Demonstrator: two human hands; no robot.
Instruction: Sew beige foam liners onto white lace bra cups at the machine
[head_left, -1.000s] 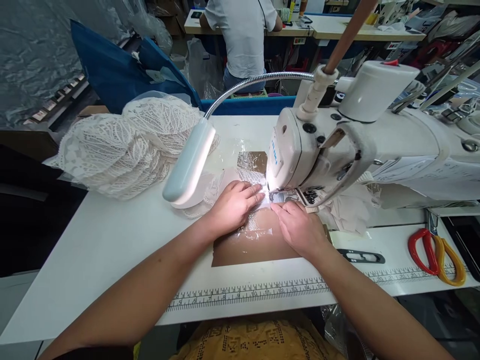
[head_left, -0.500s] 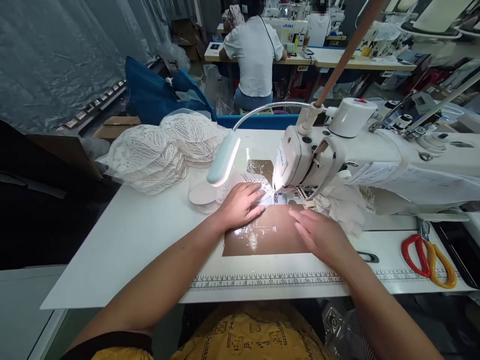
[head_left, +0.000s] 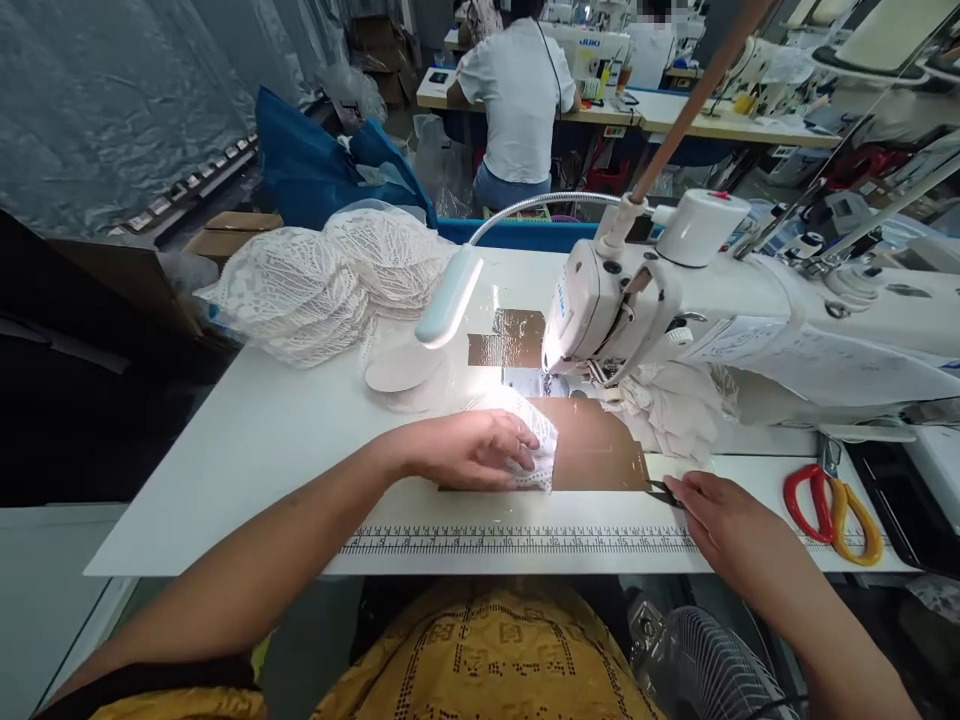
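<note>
STEP: piece off the sewing machine (head_left: 600,300), trimming likely | LEFT: left hand (head_left: 465,450) fingers pinch lace piece (head_left: 536,440) on surface (head_left: 285,440) | RIGHT: right hand (head_left: 724,520) fingers closing on black thread snips (head_left: 664,492) | NEXT: needs bringing the snips to the lace edge.

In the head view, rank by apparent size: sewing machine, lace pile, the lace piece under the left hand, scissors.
1. sewing machine
2. lace pile
3 and 4. scissors and lace piece look alike; the left hand covers part of the piece.
</note>
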